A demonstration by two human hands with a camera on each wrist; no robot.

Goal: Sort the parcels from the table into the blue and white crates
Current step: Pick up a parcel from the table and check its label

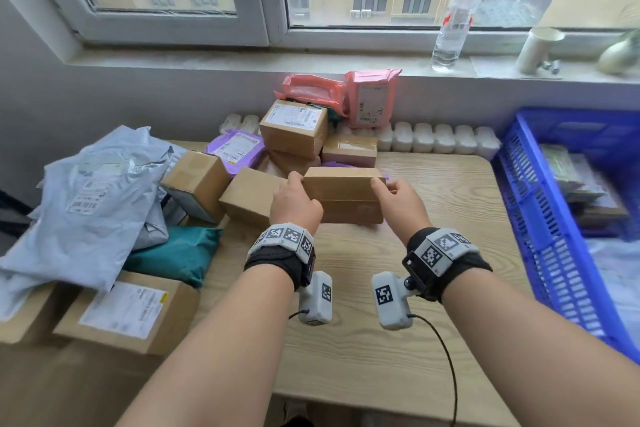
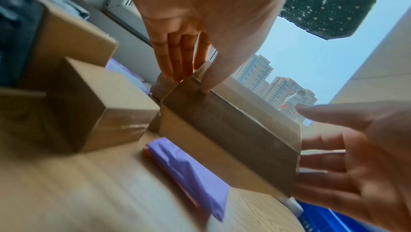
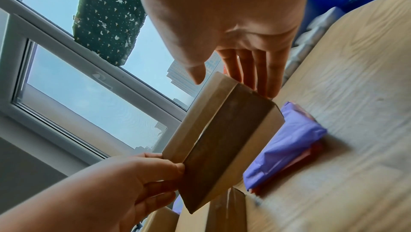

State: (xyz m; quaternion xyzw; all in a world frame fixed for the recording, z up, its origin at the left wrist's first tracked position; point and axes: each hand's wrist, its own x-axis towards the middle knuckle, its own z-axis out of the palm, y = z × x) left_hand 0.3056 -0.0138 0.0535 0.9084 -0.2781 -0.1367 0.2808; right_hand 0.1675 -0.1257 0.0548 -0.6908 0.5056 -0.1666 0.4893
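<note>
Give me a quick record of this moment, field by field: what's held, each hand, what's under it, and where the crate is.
held item: cardboard box, lifted by its two ends
left hand: grip on the box's left end
right hand: grip on the box's right end
beneath box: purple mailer lying on the table
blue crate: right of the table, already holding parcels
white crate: not in view

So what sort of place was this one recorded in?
Probably a small room used for parcel sorting: a light wooden table piled with brown cardboard boxes and plastic mailer bags, a blue slatted plastic crate beside it, under a window.
</note>
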